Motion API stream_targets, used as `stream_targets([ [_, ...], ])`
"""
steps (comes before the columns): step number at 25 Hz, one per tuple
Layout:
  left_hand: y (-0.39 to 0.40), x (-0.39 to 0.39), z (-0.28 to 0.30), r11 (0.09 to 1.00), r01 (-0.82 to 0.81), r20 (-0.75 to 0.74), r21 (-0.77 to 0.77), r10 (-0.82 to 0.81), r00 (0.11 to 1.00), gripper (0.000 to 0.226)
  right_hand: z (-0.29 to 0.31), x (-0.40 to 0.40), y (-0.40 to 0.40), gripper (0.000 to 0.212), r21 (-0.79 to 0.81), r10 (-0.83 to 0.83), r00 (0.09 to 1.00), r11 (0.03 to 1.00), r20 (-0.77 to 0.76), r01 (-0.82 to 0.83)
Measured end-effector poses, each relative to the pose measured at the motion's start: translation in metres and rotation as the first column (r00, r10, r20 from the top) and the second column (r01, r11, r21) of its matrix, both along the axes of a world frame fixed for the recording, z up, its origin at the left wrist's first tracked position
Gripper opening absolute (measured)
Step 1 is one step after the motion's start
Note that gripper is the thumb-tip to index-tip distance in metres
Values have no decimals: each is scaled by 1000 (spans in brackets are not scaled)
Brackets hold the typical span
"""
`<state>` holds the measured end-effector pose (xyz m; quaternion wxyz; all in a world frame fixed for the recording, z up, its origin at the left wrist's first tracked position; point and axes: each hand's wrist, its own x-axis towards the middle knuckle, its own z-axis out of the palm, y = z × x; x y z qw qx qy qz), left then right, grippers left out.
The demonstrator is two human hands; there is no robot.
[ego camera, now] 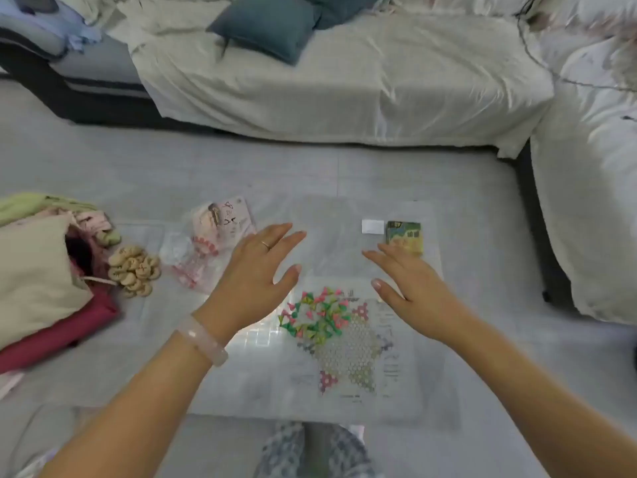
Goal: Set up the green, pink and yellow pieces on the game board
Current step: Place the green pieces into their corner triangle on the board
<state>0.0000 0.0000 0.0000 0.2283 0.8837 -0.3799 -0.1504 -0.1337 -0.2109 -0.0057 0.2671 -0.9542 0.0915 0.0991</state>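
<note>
A paper game board (348,353) with a star of small hexagons lies on the glass table in front of me. A loose heap of green, pink and yellow cone pieces (315,313) covers its far left part. My left hand (256,274) hovers flat just left of and beyond the heap, fingers spread, holding nothing. My right hand (410,282) hovers to the right of the heap, also flat with fingers apart and empty. Neither hand touches the pieces.
A small colourful box (404,237) and a white card (372,226) lie beyond the board. Plastic bags with pink items (210,243), a pile of round wooden discs (135,269) and a cloth bag (38,270) sit at the left. A covered sofa (344,91) stands behind the table.
</note>
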Motion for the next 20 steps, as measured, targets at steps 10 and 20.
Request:
stream_targets([
  [10,12,-39,-333,955,46,76,291,-71,995,59,-332,-17,15,50,-171,71,980,980,-183,-103],
  [20,13,-60,-445,994,93,385,58,-109,917,46,-434,-22,39,52,-410,147,962,911,230,-42],
])
